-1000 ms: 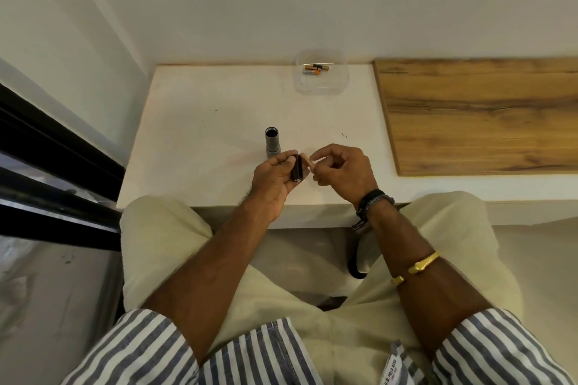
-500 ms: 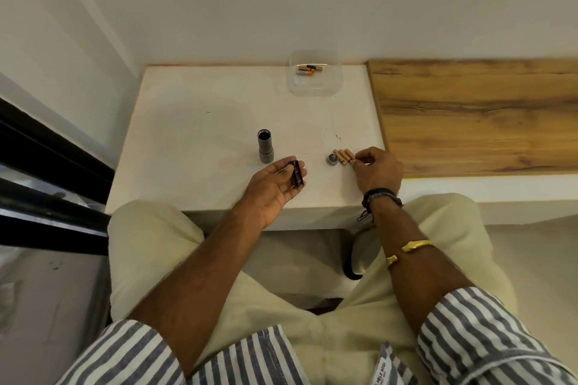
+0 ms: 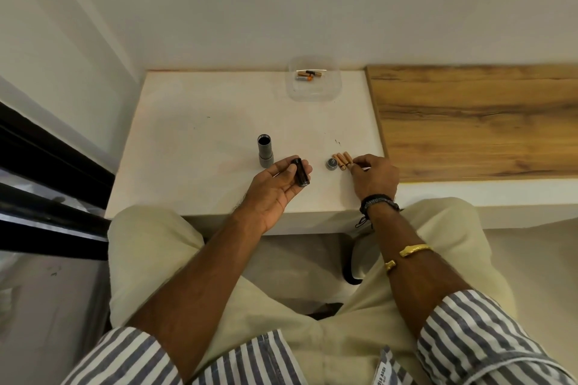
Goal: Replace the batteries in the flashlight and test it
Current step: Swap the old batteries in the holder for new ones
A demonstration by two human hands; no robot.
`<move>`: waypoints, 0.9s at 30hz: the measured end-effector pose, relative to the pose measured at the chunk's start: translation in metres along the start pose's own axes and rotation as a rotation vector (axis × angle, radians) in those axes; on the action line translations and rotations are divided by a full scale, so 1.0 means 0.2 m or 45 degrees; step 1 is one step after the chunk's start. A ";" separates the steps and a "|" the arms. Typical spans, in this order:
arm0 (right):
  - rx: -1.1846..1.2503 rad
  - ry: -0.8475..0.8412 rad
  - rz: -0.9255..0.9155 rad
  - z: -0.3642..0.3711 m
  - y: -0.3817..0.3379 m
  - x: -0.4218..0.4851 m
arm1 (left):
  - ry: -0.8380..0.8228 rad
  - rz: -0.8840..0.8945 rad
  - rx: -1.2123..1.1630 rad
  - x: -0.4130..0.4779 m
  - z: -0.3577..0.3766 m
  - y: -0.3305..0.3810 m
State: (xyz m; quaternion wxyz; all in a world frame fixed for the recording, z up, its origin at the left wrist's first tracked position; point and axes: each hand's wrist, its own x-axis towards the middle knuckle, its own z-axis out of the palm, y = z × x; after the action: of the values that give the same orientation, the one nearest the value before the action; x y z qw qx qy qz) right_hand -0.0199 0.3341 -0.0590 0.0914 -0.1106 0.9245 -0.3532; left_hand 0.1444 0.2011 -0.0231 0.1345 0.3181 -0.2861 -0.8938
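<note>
My left hand (image 3: 275, 186) lies palm up over the white table's near edge, with a black battery holder (image 3: 301, 171) resting across its fingers. The grey flashlight body (image 3: 265, 151) stands upright on its head just beyond that hand, its open end up. To the right, three copper-coloured batteries (image 3: 342, 159) lie side by side next to the round grey tail cap (image 3: 331, 163). My right hand (image 3: 373, 176) rests on the table with its fingertips touching the rightmost battery. Whether the fingers pinch it I cannot see.
A clear plastic tub (image 3: 314, 89) at the back of the white table (image 3: 200, 134) holds more batteries (image 3: 308, 76). A wooden board (image 3: 481, 122) covers the surface to the right. Walls close the back and left.
My right hand left the holder, moved right and set a battery beside the others by the tail cap. My left hand opened flat with the holder on it.
</note>
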 end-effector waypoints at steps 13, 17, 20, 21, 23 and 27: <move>0.518 0.004 -0.183 0.05 -0.33 0.14 | -0.058 0.297 -0.011 0.07 0.16 0.38; 0.515 -0.021 -0.241 0.11 -0.51 0.33 | 0.032 0.314 -0.014 0.18 0.17 0.46; 0.412 -0.010 -0.304 0.15 -0.65 0.49 | 0.053 0.306 -0.021 0.25 0.16 0.50; 0.347 -0.004 -0.331 0.17 -0.68 0.55 | 0.060 0.303 -0.023 0.27 0.15 0.52; 0.200 -0.027 -0.357 0.22 -0.73 0.66 | 0.077 0.291 -0.033 0.31 0.12 0.54; -0.078 -0.135 -0.413 0.33 -0.77 0.84 | 0.108 0.259 -0.055 0.37 0.04 0.55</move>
State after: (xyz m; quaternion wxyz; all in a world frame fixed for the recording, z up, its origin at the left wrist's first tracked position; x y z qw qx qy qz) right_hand -0.1436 0.1346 -0.0194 0.0782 -0.2795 0.8988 -0.3285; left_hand 0.0885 0.0845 0.0113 0.2435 0.3219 -0.2915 -0.8673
